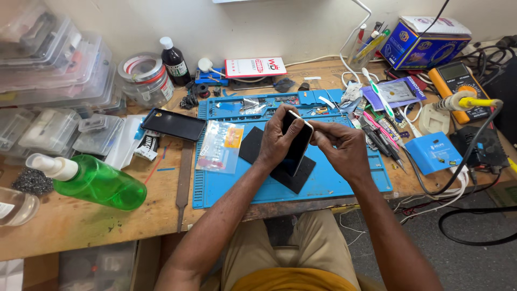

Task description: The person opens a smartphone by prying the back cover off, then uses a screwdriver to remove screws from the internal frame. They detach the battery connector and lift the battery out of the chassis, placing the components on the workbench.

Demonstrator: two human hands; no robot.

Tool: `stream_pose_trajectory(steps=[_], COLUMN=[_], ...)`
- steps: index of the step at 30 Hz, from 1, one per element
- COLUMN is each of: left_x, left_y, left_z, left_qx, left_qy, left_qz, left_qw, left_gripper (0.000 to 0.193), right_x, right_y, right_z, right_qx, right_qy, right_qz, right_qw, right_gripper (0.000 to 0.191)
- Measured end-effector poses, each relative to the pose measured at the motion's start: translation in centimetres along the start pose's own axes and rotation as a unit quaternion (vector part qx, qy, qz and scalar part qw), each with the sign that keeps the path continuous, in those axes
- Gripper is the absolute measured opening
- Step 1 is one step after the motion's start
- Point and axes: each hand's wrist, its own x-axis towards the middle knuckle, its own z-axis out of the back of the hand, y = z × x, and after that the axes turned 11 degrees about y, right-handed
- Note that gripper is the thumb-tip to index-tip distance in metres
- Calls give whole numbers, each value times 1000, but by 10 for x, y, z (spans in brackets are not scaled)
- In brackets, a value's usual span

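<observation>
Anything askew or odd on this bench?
The green spray bottle lies on its side at the table's left, no spill visible. The phone stands on edge between the left hand and right hand.

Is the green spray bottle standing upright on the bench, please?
No, the green spray bottle lies on its side on the wooden bench, left of the blue mat.

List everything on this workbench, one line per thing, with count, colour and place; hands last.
phone: one, black, held upright over the mat centre
work mat: one, blue, bench centre
black pad: one, on the mat under the phone
spray bottle: one, green, lying at left
tape roll: one, clear, back left
dark bottle: one, white cap, back
multimeter: one, orange, right
blue box: one, back right
left hand: grips the phone
right hand: at the phone's top edge
</observation>
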Motion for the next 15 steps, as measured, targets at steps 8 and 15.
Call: stream_pose_trajectory(steps=[8, 15], left_x=[3, -7], left_y=[37, 13], left_z=[29, 13], left_qx=[-5, 15], left_qy=[2, 6], left_qz=[-11, -7], left_qw=[1000, 1000], left_gripper=[39, 39], right_x=[25, 4], right_y=[-26, -1], right_z=[-24, -15], right_qx=[-29, -75], right_qy=[-2, -10], right_qz=[6, -4], right_qw=[1000, 997], right_gripper=[27, 26])
